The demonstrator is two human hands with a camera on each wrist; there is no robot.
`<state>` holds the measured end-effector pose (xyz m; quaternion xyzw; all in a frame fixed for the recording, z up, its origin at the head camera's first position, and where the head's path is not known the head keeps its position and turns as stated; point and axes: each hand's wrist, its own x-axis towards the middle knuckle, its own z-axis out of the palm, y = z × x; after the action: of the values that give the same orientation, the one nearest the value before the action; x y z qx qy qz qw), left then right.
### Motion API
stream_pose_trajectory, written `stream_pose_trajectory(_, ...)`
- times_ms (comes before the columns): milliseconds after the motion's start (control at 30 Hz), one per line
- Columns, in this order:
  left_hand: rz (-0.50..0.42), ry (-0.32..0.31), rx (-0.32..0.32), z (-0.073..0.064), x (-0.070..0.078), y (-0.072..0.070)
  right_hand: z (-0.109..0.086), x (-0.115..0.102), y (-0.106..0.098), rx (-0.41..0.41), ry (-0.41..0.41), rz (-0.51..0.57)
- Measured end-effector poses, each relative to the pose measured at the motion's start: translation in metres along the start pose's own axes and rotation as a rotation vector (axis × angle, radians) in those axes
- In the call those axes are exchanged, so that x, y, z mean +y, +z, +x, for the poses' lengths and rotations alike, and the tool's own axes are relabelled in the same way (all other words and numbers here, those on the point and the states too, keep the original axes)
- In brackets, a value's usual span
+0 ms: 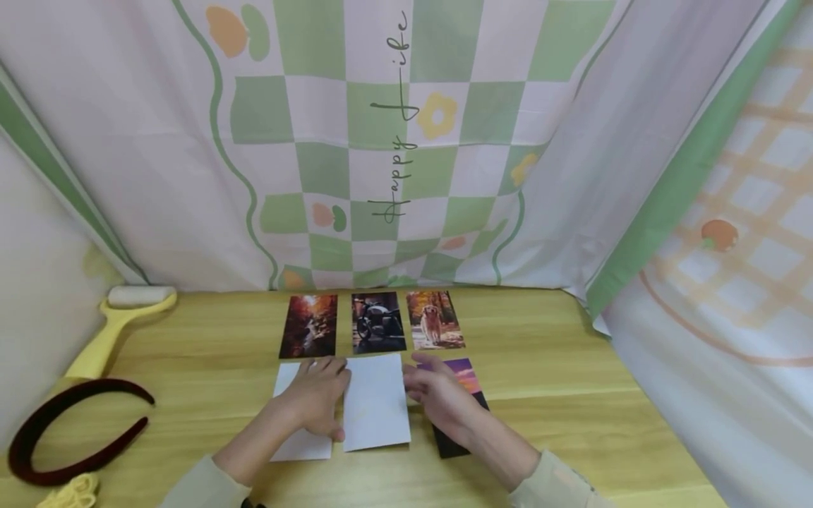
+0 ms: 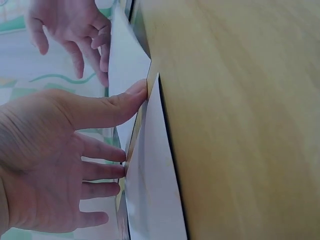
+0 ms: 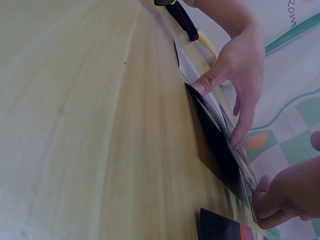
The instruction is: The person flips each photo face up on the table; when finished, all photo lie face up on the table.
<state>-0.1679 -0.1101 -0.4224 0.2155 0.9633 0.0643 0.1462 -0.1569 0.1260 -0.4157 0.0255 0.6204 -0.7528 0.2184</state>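
Observation:
Over the gap between two white-backed cards rests my left hand (image 1: 317,395), its fingers spread and straight. Its thumb touches the near left corner of the middle card (image 1: 376,409); the other fingers lie by that card's far left corner. The left card (image 1: 301,448) is partly under the hand. At the middle card's right edge is my right hand (image 1: 444,398), thumb apart, fingertips touching the edge. In the right wrist view that card tilts, its dark underside (image 3: 217,135) showing. A purple sunset card (image 1: 451,441) lies partly hidden below the right hand.
Behind lie three picture cards: an autumn scene (image 1: 310,328), a motorcycle (image 1: 377,323) and a dog (image 1: 435,321). At left are a yellow-handled lint roller (image 1: 101,339), a dark red headband (image 1: 38,430) and a yellow scrunchie (image 1: 73,492). A curtain (image 1: 375,176) hangs behind the table.

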Motion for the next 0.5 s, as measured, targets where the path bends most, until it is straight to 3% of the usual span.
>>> stream_pose_trajectory(500,-0.009,0.022,0.018,-0.0006,0.0027,0.001,-0.003,0.0001,-0.0031,-0.061,-0.037,0.006)
